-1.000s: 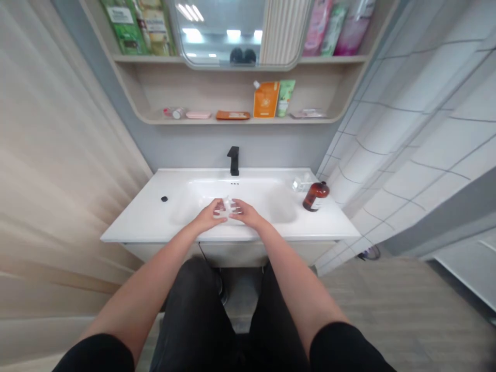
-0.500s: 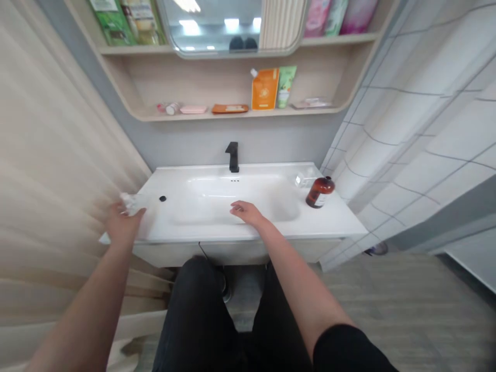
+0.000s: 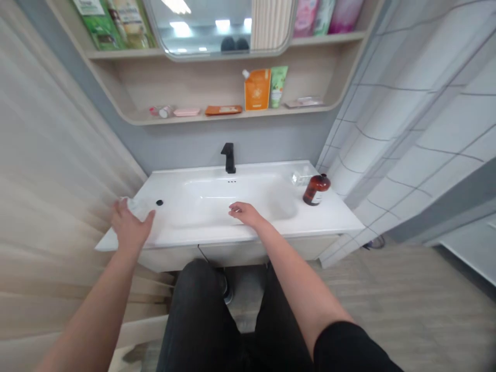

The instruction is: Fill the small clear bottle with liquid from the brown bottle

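Amber bottle and clear dish are set right of white washbasin; black faucet is mounted behind it. Crumpled white cloth is placed left of it, beside black knob. Left hand is held spread over cloth, contact unclear. Right hand is rested empty on basin's near side, fingers loosely together.

a small crumpled white wad sits at the left end of the white sink top, close to the edge. it looks soft and a bit see-through, but it is too blurry to tell what it is made of. it lies just beside a little black knob, and the left hand is right at it with its fingers spread.
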A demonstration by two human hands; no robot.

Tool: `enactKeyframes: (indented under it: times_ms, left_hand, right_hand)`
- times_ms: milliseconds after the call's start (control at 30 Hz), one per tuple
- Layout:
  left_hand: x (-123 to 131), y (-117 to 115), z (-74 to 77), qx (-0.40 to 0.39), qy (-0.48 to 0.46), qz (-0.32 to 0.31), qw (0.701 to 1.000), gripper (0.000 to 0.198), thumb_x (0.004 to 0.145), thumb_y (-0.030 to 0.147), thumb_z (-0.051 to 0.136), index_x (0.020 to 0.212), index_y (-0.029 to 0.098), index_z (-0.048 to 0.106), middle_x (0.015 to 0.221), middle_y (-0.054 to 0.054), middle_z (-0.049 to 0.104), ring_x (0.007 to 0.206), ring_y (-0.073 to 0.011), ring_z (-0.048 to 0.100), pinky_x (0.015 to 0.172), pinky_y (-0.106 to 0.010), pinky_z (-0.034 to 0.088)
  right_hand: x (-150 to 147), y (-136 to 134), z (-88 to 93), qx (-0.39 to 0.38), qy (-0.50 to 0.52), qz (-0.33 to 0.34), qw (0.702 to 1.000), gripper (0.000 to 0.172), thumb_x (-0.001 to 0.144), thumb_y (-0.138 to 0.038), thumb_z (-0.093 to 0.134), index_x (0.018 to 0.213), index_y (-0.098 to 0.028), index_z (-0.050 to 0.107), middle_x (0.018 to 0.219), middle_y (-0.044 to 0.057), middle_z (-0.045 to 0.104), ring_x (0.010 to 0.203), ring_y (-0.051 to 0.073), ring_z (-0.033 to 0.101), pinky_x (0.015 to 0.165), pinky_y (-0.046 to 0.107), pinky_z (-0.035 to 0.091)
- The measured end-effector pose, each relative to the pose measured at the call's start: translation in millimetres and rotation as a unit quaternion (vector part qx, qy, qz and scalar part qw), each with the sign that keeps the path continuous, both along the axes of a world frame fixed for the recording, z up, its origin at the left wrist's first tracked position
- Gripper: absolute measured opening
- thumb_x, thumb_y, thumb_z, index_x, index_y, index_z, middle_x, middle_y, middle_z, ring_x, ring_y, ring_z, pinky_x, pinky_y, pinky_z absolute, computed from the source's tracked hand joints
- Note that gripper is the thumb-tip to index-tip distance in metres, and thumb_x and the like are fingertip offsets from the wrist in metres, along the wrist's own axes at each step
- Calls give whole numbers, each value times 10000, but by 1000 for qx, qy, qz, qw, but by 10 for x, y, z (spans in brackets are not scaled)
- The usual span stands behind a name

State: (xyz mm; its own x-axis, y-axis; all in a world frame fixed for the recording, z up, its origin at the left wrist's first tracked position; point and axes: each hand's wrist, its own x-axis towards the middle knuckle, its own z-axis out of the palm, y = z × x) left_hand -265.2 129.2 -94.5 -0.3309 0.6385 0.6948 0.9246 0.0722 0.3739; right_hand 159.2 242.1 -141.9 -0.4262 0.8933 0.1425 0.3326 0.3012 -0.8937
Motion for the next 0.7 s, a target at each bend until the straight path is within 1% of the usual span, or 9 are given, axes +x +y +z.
enactKeyframes:
  times_ms: [67,100,200,267,333,433,500,600,700]
  left_hand:
    - [393,45,13,-34,46,-61,996,794,959,554,722,1572,115,476,1745,-270,343,1644,-476,304,1336,-675,276]
    - [611,99,3,-72,65,-106,990,731,975,557,703,1553,148,519,1741,-246,371,1635,-452,339,1332,-642,311]
    - [1232,356,-62,-171,105,-207,958,643,989,528,686,1537,207,580,1718,-198,456,1603,-407,420,1318,-588,363]
    - [1546,547,-104,-209,118,-224,944,571,1004,508,658,1490,207,640,1653,-190,550,1559,-396,484,1285,-564,405]
    - [1751,706,-131,-278,122,-218,928,449,1017,482,622,1331,187,750,1464,-198,703,1424,-383,614,1207,-514,480]
    - [1872,851,-148,-432,124,-216,867,378,1017,439,580,1041,170,844,1164,-200,817,1182,-354,745,1063,-431,552]
    - [1870,887,-156,-490,122,-219,835,420,1025,434,544,985,160,861,1126,-211,830,1128,-347,770,1011,-404,559]
    - [1833,879,-172,-499,110,-208,834,476,1035,457,514,1009,149,876,1157,-232,829,1126,-357,778,987,-405,561]
    - [1820,840,-182,-478,112,-205,847,509,1051,473,488,1052,149,880,1186,-238,824,1146,-364,774,1000,-416,564]
  right_hand:
    - [-6,-16,22,2,-9,-7,1000,259,918,-381,802,1146,-259,824,1065,42,826,925,216,749,886,337,573]
    - [-8,-25,36,4,-16,-11,1000,260,919,-374,802,1150,-257,823,1065,43,828,917,212,748,885,334,571]
    - [-2,-63,91,19,-33,-20,999,248,928,-355,793,1148,-245,820,1051,42,834,897,202,741,877,318,558]
    - [6,-97,130,37,-44,-18,998,189,939,-332,774,1093,-235,827,1025,37,835,889,198,735,866,304,544]
    - [8,-139,169,57,-62,-15,996,122,959,-304,742,996,-230,831,958,28,826,862,197,726,842,293,527]
    - [-10,-215,247,82,-103,-29,991,144,975,-299,725,894,-235,825,828,14,789,788,200,699,785,292,497]
    - [-3,-272,347,97,-124,-57,986,162,984,-334,729,886,-246,823,789,10,773,758,206,684,752,298,482]
    - [134,-319,646,126,-162,-84,975,185,1003,-380,726,900,-259,819,787,11,776,743,214,680,725,310,470]
    - [487,-215,1124,190,-235,-89,949,154,1006,-370,715,982,-260,821,846,19,795,779,223,702,740,322,479]
